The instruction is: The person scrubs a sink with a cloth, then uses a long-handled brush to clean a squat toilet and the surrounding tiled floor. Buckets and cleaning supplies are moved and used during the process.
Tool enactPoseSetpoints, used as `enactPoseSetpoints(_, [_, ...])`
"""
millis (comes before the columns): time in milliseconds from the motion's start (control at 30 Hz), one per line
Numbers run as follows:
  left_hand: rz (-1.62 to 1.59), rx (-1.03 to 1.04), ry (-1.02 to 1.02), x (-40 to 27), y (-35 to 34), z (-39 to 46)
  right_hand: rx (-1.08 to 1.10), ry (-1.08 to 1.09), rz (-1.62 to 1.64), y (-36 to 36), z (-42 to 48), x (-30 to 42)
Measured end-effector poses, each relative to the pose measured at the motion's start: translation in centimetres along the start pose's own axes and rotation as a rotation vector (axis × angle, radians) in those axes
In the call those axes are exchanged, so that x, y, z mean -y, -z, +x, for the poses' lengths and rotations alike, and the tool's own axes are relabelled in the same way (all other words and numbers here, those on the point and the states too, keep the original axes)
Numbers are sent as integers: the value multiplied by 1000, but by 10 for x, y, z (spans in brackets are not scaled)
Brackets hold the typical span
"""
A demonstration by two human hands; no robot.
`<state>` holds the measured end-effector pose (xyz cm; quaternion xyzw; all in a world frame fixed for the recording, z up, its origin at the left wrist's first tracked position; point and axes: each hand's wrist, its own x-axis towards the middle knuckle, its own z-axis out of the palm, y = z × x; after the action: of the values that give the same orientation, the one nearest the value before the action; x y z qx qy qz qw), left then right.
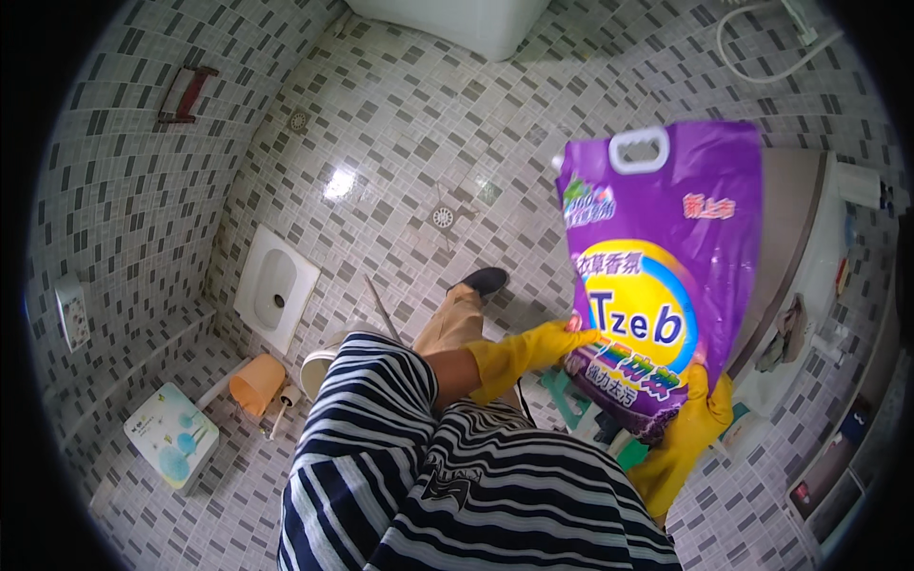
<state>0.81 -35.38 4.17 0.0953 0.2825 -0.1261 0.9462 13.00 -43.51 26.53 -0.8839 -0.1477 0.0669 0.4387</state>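
Note:
A large purple laundry detergent bag (664,207) is held up in front of me at the right. It bears printed writing and a yellow round emblem, and has a white plastic carry handle (668,150) at its top. My left hand (546,350), in a yellow rubber glove, grips the bag's lower left edge. The lower right edge is pinched by my right hand (689,428), gloved the same way. The bag stands roughly upright, its lower end close to my body. Behind it, a green plastic item (564,400) is partly hidden.
A squat toilet (278,285) is set into the tiled floor at left, beside a white bucket (314,371) and a stick (382,307). Nearer are an orange pail (257,382) and a cistern (171,435). A floor drain (443,216) lies ahead; a vanity counter (800,285) runs along the right.

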Motion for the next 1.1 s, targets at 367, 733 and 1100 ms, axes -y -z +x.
enactPoseSetpoints(367, [490, 110, -207, -68, -52, -7, -407, -143, 318, 9, -28, 37])
enactPoseSetpoints(733, [768, 89, 141, -34, -103, 21, -472, -64, 169, 71, -26, 12])
enactPoseSetpoints(1100, [987, 121, 241, -49, -122, 21, -536, -272, 236, 92, -68, -21])
